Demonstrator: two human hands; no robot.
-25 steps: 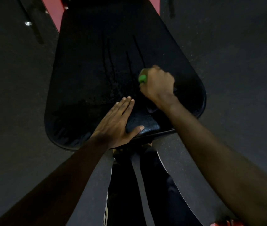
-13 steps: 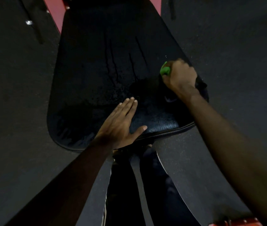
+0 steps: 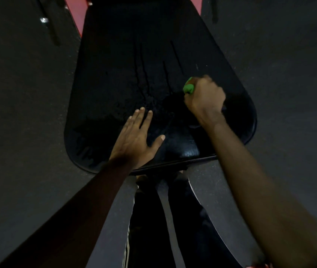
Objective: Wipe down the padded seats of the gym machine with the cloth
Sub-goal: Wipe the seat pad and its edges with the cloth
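A black padded seat (image 3: 115,84) fills the middle of the head view, wet, with drip streaks running down its surface. My right hand (image 3: 205,97) grips a bunched green cloth (image 3: 189,88) and presses it onto the right part of the pad; only a small green bit shows past the fingers. My left hand (image 3: 134,140) lies flat with straight fingers on the pad near its front edge, thumb spread to the right.
Red frame parts (image 3: 74,14) show behind the seat at the top. Dark rubber floor (image 3: 18,113) lies on both sides. My legs in dark trousers (image 3: 153,219) stand right below the seat's front edge. A shiny bolt (image 3: 43,20) sits at the top left.
My right hand swept the cloth from the middle of the pad out to its right edge, then came back a little leftward. My left hand stayed flat in place.
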